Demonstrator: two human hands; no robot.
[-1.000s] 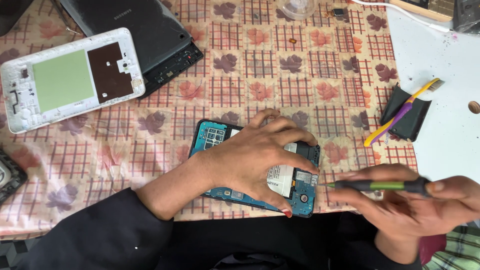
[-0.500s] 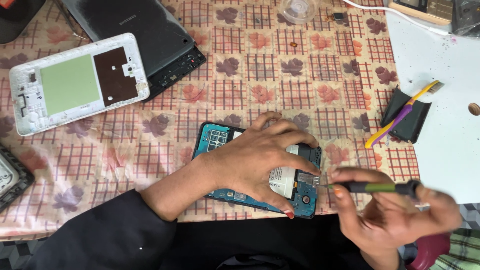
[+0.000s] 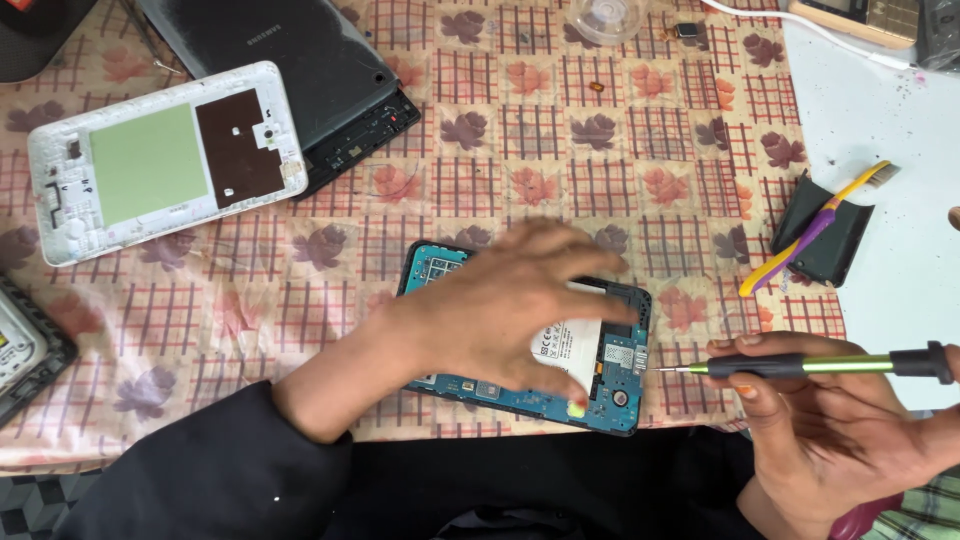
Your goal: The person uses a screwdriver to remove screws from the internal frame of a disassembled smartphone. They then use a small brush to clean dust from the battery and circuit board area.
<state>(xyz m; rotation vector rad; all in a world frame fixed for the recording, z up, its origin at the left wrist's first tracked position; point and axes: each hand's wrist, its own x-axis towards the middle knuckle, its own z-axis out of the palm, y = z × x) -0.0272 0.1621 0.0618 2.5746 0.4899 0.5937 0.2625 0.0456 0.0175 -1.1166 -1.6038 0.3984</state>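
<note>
Lying open at lower centre of the frame on the checked, leaf-printed tablecloth (image 3: 560, 130), the opened tablet (image 3: 610, 375) shows its blue circuit board and a white-labelled battery. The left hand (image 3: 500, 315) covers most of it, palm down, fingers spread fairly wide and blurred, hiding the middle of the board; a fingertip with green polish rests near its lower edge. The black sleeve (image 3: 200, 480) runs off to the lower left.

Just right of the tablet, the right hand (image 3: 830, 430) pinches a green-and-black screwdriver (image 3: 810, 366) between thumb and fingers, held level with the tip pointing left, just beside the tablet's right edge and apart from it.

Further out, one white back cover (image 3: 165, 160) with a green panel lies at upper left, partly over one dark tablet body (image 3: 290, 70). At right, one yellow-and-purple brush (image 3: 810, 230) lies across a small black piece (image 3: 825, 235) on a white mat (image 3: 890, 120). One clear round dish (image 3: 605, 15) sits at the top edge, and another device (image 3: 25, 350) shows at the left edge.
</note>
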